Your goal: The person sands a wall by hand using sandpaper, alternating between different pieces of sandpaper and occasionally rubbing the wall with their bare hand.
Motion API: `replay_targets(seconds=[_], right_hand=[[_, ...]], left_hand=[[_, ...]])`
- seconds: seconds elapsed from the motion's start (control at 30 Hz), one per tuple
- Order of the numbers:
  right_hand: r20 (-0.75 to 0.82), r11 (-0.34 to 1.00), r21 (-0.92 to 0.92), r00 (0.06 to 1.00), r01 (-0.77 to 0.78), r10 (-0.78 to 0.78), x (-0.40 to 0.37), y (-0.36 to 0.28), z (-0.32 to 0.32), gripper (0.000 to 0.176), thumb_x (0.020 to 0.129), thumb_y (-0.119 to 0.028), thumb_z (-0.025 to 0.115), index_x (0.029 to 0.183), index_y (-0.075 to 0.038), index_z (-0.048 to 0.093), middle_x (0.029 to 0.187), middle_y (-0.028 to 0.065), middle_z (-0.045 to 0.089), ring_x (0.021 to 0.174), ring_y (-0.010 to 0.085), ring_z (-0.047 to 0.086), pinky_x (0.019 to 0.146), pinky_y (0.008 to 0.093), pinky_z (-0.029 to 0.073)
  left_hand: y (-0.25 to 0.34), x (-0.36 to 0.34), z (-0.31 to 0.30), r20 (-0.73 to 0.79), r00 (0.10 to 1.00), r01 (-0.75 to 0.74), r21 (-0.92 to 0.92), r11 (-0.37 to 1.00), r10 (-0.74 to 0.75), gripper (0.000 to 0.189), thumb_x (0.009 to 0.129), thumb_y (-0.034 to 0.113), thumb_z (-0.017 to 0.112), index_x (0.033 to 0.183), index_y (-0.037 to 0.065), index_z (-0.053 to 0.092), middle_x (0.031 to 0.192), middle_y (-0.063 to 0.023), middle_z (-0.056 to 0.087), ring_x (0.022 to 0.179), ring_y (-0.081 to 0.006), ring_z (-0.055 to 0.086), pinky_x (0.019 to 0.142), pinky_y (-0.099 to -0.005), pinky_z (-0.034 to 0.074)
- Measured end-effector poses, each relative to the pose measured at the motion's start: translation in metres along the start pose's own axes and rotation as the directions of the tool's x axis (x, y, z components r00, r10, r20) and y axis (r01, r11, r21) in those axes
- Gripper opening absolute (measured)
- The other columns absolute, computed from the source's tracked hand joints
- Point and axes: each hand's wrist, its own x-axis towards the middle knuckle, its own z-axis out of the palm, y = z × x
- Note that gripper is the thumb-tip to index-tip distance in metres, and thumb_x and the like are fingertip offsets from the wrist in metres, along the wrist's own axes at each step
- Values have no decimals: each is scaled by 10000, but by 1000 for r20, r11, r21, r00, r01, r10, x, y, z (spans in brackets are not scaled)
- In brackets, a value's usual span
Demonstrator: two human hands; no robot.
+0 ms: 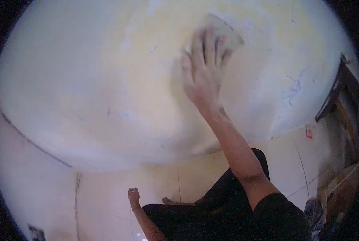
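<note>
Greyish sheet (232, 35) lies between right grip (205, 68) and wall (143, 80).

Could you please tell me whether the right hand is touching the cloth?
Touching: the head view shows the right hand with its fingers spread flat over the cloth.

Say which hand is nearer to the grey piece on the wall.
Right: the right hand has its fingers spread over the grey piece against the wall; the left hand hangs low, well away.
</note>
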Motion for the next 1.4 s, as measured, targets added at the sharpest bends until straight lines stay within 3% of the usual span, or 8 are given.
replay_targets(seconds=[0.23, 0.43, 0.53, 0.63, 0.93, 1.27, 1.37, 1.4], right_hand=[[460, 988, -151, 887, 23, 50, -293, 83, 39, 651, 903, -336, 495, 1377, 69, 308, 1446, 328, 214, 1317, 562, 158, 1051, 674, 81], [129, 979, 114, 980, -169, 155, -100, 11, 12, 637, 949, -321, 432, 1450, 5, 211, 1502, 278, 127, 1385, 475, 61, 1092, 596, -2], [13, 998, 58, 1000, -22, 22, -9, -1, -4, 590, 960, -294, 400, 1456, -25, 227, 1516, 237, 134, 1395, 447, 70, 1098, 586, -7], [40, 999, -34, 998, 41, -40, -17, 8, 4, 590, 948, -311, 411, 1443, -24, 267, 1500, 238, 192, 1385, 453, 118, 1096, 602, 37], [332, 997, -76, 942, -26, 50, -209, 66, 26, 549, 934, -302, 456, 1387, -3, 367, 1475, 218, 268, 1335, 461, 253, 1065, 638, 153], [106, 997, 76, 994, 25, -33, -119, 85, -17, 426, 948, -133, 426, 1345, 21, 410, 1405, 210, 396, 1339, 377, 310, 1111, 501, 183], [90, 774, 529, 929, -349, 358, -138, 70, -34, 363, 983, -178, 411, 1286, 14, 468, 1300, 162, 515, 1248, 286, 444, 1072, 408, 292], [141, 567, 688, 850, -453, 508, -139, 63, -40, 352, 996, -202, 407, 1265, 11, 487, 1261, 142, 551, 1212, 252, 485, 1053, 376, 329]], left_hand=[[29, -26, -16, 10, 986, 168, -11, 986, -168, 286, 822, 259, 567, 912, -8, 616, 922, -253, 642, 905, -411, 610, 807, -472, 473], [23, -24, -13, 84, 957, 282, -48, 958, -277, 265, 828, 255, 552, 888, 8, 626, 933, -246, 646, 907, -406, 615, 815, -484, 477], [2, -18, -8, 88, 987, -148, 160, 976, 135, 269, 829, 268, 553, 881, 14, 625, 917, -256, 643, 879, -391, 628, 793, -489, 485], [31, -19, -11, 79, 981, 184, -135, 974, -175, 280, 827, 274, 562, 874, 3, 617, 854, -246, 648, 817, -372, 642, 752, -461, 500], [41, -33, -24, 97, 977, 202, -160, 966, -189, 302, 814, 273, 585, 859, -26, 599, 760, -206, 643, 707, -337, 639, 698, -423, 501], [5, -17, -5, 109, 990, -79, -63, 995, 86, 254, 819, 244, 579, 853, -7, 599, 731, -178, 623, 638, -280, 622, 635, -411, 499], [-43, -8, 5, 50, 953, -302, 78, 950, 299, 251, 816, 246, 584, 847, -3, 596, 696, -157, 619, 617, -252, 616, 606, -379, 496], [27, -22, -20, 162, 950, 282, -80, 956, -266, 240, 808, 243, 599, 843, 6, 598, 687, -149, 621, 607, -242, 618, 588, -358, 494]])
